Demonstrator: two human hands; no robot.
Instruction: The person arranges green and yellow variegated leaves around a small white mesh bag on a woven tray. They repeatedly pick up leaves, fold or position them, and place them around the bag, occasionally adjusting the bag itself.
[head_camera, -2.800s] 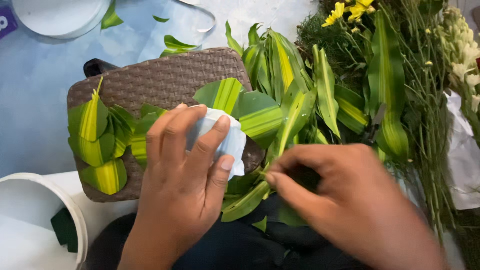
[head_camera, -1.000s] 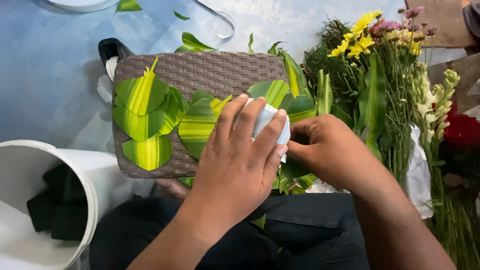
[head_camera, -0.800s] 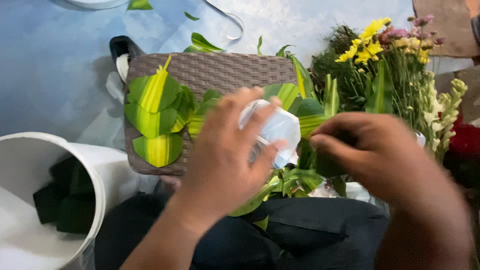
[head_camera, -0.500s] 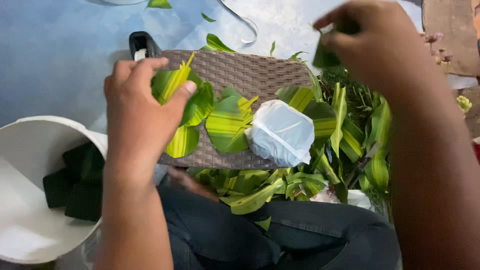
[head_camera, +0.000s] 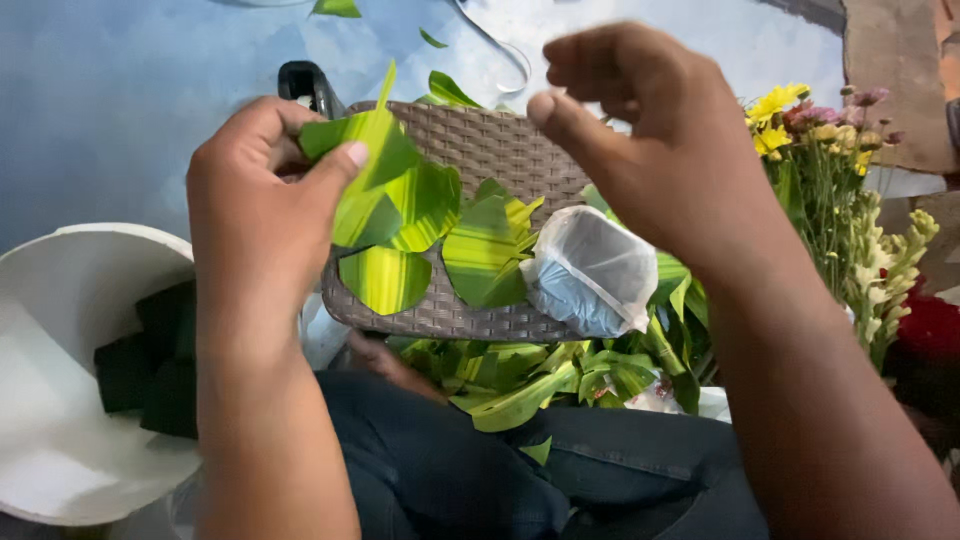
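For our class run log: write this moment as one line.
left hand: pinching leaf | right hand: raised, empty | wicker basket: leaves, plastic bag

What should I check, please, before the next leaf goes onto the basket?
1. Left hand grips a leaf: ok.
2. Right hand free: cannot tell, fingers pinched, nothing visible between them.
3. Basket steady on the lap: ok.
4. Earlier leaves lying flat on the basket: ok.
5. White bag off the work area: not ok, it sits on the basket.
6. Spare leaves at hand: ok.
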